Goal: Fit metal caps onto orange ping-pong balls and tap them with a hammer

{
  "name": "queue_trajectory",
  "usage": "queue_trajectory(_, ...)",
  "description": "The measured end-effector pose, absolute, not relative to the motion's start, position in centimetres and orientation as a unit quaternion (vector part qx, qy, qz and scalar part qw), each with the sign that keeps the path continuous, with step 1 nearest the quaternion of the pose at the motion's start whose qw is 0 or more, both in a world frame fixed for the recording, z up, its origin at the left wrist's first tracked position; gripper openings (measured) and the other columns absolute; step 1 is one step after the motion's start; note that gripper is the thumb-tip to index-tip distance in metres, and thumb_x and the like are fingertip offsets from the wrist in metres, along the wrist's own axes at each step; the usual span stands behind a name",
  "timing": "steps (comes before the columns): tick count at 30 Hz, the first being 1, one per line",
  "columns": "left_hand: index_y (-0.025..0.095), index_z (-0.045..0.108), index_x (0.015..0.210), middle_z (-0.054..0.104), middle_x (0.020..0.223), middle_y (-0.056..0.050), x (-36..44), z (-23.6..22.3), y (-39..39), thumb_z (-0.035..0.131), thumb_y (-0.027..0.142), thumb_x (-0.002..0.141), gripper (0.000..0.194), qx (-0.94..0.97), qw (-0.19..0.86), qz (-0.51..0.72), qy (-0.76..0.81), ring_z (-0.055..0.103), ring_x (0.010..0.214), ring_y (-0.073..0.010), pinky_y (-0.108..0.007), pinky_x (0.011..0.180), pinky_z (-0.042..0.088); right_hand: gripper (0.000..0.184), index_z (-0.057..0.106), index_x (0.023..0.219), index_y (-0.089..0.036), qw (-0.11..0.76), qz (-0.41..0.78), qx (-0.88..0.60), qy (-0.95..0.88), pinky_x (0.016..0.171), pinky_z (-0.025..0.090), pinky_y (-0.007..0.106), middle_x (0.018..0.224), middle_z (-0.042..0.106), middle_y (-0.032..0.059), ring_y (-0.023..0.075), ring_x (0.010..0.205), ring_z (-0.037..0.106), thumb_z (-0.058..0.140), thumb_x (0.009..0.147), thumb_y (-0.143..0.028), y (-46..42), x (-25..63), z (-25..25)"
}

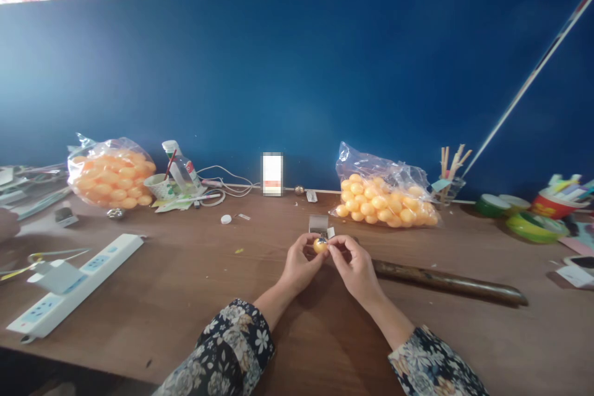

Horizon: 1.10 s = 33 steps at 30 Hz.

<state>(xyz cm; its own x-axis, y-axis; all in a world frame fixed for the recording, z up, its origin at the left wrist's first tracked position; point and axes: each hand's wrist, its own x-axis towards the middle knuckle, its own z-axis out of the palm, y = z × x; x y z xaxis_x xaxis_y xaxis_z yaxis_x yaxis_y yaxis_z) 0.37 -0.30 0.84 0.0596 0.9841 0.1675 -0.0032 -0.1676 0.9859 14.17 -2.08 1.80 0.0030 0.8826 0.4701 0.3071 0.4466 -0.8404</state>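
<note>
Your left hand (299, 263) has its fingers closed around a small orange ball (320, 247) with a shiny silver patch on top, held up in front of you over the table (195, 291). Your right hand (356, 266) meets it there, thumb and forefinger drawn narrow at the ball's right side; you cannot tell from this view whether they pinch something of their own.

Just beyond your fingers stands a small grey block (318, 223). Beyond them to the right lies a clear plastic bag of orange balls (385, 203), and a dark, polished rod (450, 281) stretches away to the right of your right-hand fingers. Well to the left of your fingers are a white power strip (104, 260) and, farther back, a second bag of orange balls (114, 176).
</note>
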Motion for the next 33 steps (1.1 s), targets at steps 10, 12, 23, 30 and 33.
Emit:
queue_trajectory(10,0.016,0.059,0.099,0.067,0.088,-0.005,0.35,0.80,-0.21,0.072,0.029,0.067,0.037,0.566,0.461,0.521,0.443,0.061,0.066,-0.0121,-0.022,0.059,0.049,0.012,0.058,0.090,-0.021,0.539,0.268,-0.455,-0.656,0.067,0.052,0.027,0.085,0.067,0.0042,0.0171,0.070,0.064,0.050,0.087,-0.029,-2.04,14.27,1.67)
queue_trajectory(12,0.016,0.058,0.099,0.067,0.089,-0.005,0.35,0.86,-0.23,0.072,0.028,0.067,0.036,0.567,0.461,0.519,0.443,0.060,0.067,-0.0119,-0.022,0.059,0.049,0.012,0.058,0.090,-0.021,0.540,0.267,-0.455,-0.656,0.067,0.053,0.027,0.085,0.067,0.0041,0.0172,0.071,0.065,0.050,0.087,-0.029,-2.00,14.26,1.65)
queue_trajectory(23,0.016,0.059,0.098,0.067,0.088,-0.005,0.33,1.09,-0.42,0.072,0.029,0.067,0.036,0.562,0.467,0.519,0.444,0.060,0.066,-0.0117,-0.022,0.059,0.049,0.013,0.059,0.089,-0.021,0.536,0.260,-0.460,-0.658,0.066,0.052,0.027,0.086,0.068,0.0044,0.0179,0.072,0.065,0.050,0.087,-0.030,-2.07,14.32,1.65)
queue_trajectory(30,0.015,0.059,0.100,0.066,0.088,-0.005,0.30,0.55,-0.15,0.071,0.029,0.068,0.037,0.568,0.463,0.521,0.438,0.060,0.067,-0.0116,-0.022,0.059,0.050,0.013,0.059,0.089,-0.021,0.535,0.265,-0.461,-0.657,0.066,0.051,0.026,0.086,0.067,0.0041,0.0172,0.072,0.064,0.049,0.088,-0.030,-2.05,14.27,1.57)
queue_trajectory(33,0.015,0.059,0.101,0.067,0.088,-0.005,0.30,0.29,-0.03,0.071,0.029,0.070,0.036,0.572,0.461,0.521,0.434,0.060,0.066,-0.0117,-0.022,0.058,0.050,0.014,0.059,0.090,-0.021,0.535,0.268,-0.460,-0.656,0.068,0.051,0.026,0.086,0.067,0.0043,0.0172,0.073,0.064,0.049,0.088,-0.031,-2.03,14.29,1.50)
